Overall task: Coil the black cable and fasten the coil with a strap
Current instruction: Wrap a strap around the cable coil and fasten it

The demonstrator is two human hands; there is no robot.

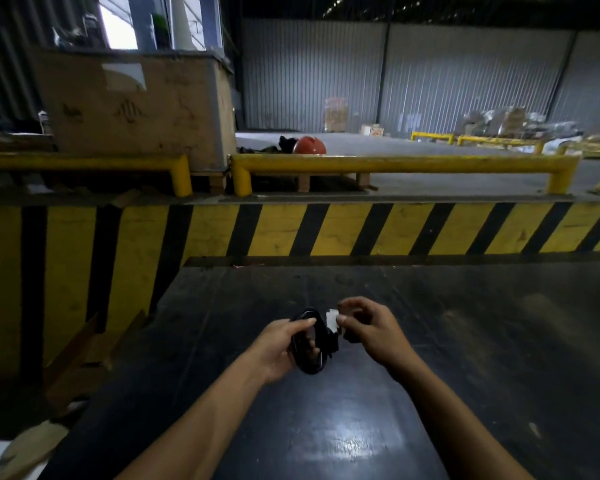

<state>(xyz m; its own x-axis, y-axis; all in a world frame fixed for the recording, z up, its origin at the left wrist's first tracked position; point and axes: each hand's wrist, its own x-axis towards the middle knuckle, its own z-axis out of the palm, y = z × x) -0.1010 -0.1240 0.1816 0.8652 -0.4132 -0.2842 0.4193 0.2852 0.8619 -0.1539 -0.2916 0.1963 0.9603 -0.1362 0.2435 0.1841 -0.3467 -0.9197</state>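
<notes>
Both bare forearms reach forward over a dark, glossy work surface [430, 341], and everything below is placed relative to the coiled black cable [309, 344] held above the middle of it. The left hand [281, 348] grips the coil from its left side, thumb laid over the upper edge and fingers curled through and round the loops, so the bundle is clenched and lifted off the surface. Just to the right of the coil, the right hand [371, 330] pinches a small white piece [332, 321] between thumb and forefinger; it touches or nearly touches the coil's upper right edge, and whether it is the strap or a tag cannot be told. The other right fingers are loosely bent. A blocky black part, possibly a plug, sits at the coil's right side under the white piece. Beyond the coil stands a yellow-and-black striped barrier [361, 230], behind it a yellow guard rail [395, 164], and farther back an orange-red helmet [309, 145] beside a large cardboard crate [132, 109]
</notes>
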